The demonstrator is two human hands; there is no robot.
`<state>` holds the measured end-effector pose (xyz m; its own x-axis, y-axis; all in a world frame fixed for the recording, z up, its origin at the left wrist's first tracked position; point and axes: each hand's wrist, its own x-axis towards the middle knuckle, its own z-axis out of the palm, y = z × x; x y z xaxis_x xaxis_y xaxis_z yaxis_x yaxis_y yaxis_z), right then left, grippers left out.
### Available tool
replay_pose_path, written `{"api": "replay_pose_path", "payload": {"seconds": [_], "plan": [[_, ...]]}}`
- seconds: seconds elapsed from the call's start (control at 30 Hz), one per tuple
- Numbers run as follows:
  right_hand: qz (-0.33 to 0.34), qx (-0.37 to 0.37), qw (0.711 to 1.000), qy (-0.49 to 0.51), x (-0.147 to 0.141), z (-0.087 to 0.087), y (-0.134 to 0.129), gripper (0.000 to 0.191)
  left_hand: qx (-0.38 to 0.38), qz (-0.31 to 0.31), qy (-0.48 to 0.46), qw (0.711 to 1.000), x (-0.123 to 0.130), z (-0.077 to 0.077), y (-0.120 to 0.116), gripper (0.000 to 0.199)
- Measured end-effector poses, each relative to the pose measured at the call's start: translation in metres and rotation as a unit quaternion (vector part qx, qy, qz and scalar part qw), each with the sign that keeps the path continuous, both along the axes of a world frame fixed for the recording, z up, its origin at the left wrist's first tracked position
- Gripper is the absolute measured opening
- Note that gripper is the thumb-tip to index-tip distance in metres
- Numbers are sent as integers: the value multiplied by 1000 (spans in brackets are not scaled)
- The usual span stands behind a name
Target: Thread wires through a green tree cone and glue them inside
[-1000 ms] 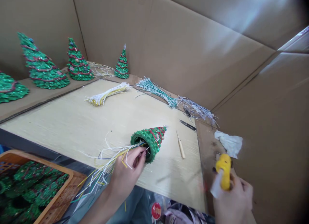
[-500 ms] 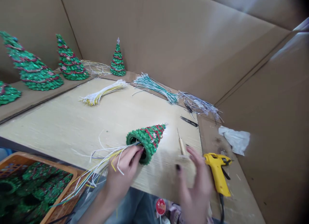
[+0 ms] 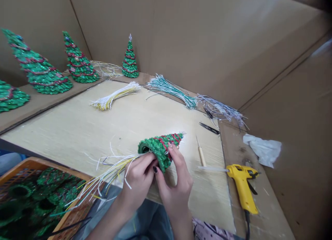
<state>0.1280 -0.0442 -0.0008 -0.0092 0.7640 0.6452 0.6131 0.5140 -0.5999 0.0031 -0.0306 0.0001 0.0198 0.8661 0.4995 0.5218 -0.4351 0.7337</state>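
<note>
A green beaded Christmas tree cone (image 3: 158,150) lies on its side, tip to the right, with red trim and a hollow base facing left. My left hand (image 3: 138,178) is shut around its base end and a bundle of white and yellow wires (image 3: 114,169) that trails out of the hollow to the lower left. My right hand (image 3: 176,188) grips the cone's side with its fingertips. A yellow glue gun (image 3: 242,186) lies on the board to the right of my right hand, touching neither hand.
A wooden-handled awl (image 3: 201,156) and small black snips (image 3: 209,128) lie nearby. Wire bundles (image 3: 115,99) rest on the pale board (image 3: 77,136). Finished trees (image 3: 79,60) stand along a back ledge. An orange basket (image 3: 38,174) of green trees sits lower left. Cardboard walls surround the bench.
My right hand has let go of the glue gun, which now lies on the board, and has moved left onto the cone. The view has shifted slightly.
</note>
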Motion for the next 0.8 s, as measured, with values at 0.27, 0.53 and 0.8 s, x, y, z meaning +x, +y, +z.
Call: {"api": "replay_pose_path", "payload": {"seconds": [0.27,0.53,0.8], "plan": [[-14,18,1000,-2,-1,-3,1,51,-14,5,-24,1000,-1,-4,-2,27],[11,40,999,14,-1,-7,3,52,18,13,-26,999,0,-2,-2,28],[26,23,999,39,1,-7,1,55,-47,-21,-49,998,-3,3,3,27]]}}
